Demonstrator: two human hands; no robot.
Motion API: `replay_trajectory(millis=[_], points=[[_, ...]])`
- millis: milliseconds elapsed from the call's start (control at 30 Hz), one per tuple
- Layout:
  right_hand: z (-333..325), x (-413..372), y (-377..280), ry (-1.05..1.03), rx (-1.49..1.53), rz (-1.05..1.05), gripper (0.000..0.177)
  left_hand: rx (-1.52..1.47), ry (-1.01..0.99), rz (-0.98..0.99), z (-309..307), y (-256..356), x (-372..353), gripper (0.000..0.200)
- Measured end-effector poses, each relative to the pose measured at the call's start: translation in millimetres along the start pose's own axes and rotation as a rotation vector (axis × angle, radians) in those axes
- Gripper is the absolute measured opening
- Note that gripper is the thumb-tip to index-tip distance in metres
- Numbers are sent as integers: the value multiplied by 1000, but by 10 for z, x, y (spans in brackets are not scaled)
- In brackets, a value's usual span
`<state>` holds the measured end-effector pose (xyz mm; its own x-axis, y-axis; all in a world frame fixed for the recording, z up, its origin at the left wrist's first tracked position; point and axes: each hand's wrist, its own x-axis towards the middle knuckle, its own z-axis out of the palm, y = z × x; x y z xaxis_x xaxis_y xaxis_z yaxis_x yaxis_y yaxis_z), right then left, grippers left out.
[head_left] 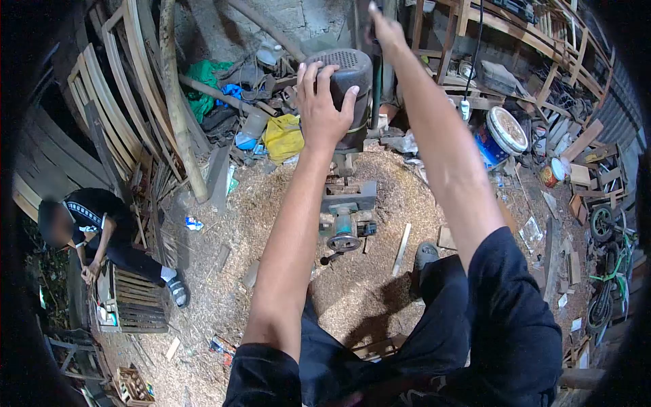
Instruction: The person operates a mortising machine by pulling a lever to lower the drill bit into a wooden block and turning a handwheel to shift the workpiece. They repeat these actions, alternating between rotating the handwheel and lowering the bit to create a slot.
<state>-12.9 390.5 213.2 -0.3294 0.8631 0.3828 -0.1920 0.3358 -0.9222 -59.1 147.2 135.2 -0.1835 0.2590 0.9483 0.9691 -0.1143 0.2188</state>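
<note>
My left hand [324, 102] rests with spread fingers on the upper side of a dark cylindrical motor housing [356, 74] with a perforated top. My right hand [386, 30] reaches past the housing to the upper edge, beside a dark upright part. Its fingers look curled, and what they hold is hidden. Below the housing stands a machine base with a green vise-like part [343, 220] and a round handwheel [344, 243].
Wood shavings [278, 203] cover the floor. A person [102, 230] sits on a slatted crate at left. Wooden frames [102, 102] and a pole [178, 102] lean there. A yellow sack [282, 138] lies behind; a bucket [507, 130], wood scraps and a green bicycle [614, 271] stand right.
</note>
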Motion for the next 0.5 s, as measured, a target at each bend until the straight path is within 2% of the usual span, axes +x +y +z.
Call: replay_trajectory(millis=[33,100,133,233,267,367,500], points=[[11,-108,-257,-31,140,-85,52,-7,-4,-1,8,-14,-21,51],[30,-274,-764,40,9,258,71,-26,-11,1,3,-24,-37,51],[-119,-165,-671,-129,58,264,71,-24,-20,-6,0,-12,-56,52],[75,-256,-423,359,-199,-59,63,-16,-57,-17,-55,10,-89,54],[27,-362,-389,253,-131,-109,53,-12,-70,-29,-67,26,-122,54],[-54,-514,-277,29,191,-137,47,-16,-140,-90,-170,117,-190,61],[-129,-1158,-444,93,112,-148,45,-115,-230,-156,-350,223,-342,70]])
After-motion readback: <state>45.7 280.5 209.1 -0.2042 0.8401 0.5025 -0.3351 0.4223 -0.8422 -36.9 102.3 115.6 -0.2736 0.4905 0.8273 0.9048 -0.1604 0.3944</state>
